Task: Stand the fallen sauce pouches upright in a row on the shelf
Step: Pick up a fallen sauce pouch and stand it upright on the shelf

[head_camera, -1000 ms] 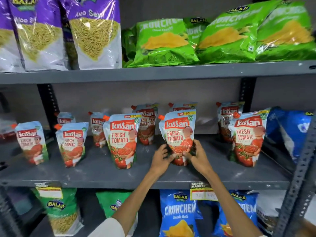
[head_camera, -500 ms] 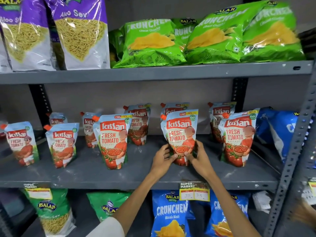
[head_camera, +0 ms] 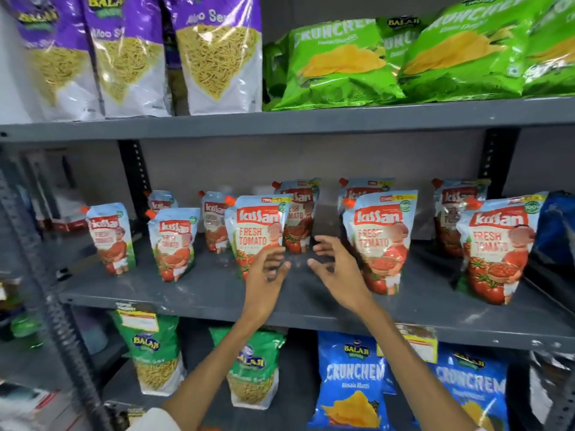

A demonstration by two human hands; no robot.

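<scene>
Several tomato sauce pouches stand upright on the grey middle shelf [head_camera: 199, 290], in a front row and a back row. My left hand [head_camera: 267, 272] hovers open in front of the lower right corner of one front pouch [head_camera: 258, 231]. My right hand [head_camera: 336, 269] is open too, fingers spread, just left of the neighbouring front pouch [head_camera: 378, 241] and not touching it. The gap between these two pouches lies between my hands. Another front pouch [head_camera: 497, 250] stands at the right, and two more [head_camera: 172, 241] [head_camera: 110, 236] at the left.
Purple sev bags [head_camera: 214, 51] and green chip bags [head_camera: 339, 63] fill the shelf above. Blue chip bags [head_camera: 351, 381] and green bags [head_camera: 152, 353] sit on the shelf below. A blue bag [head_camera: 557, 225] crowds the right end. Slotted metal uprights [head_camera: 40, 275] frame the left side.
Both hands let go of the pouch they were holding and moved left into the gap beside it. The pouch stays upright. The camera swung left and closer.
</scene>
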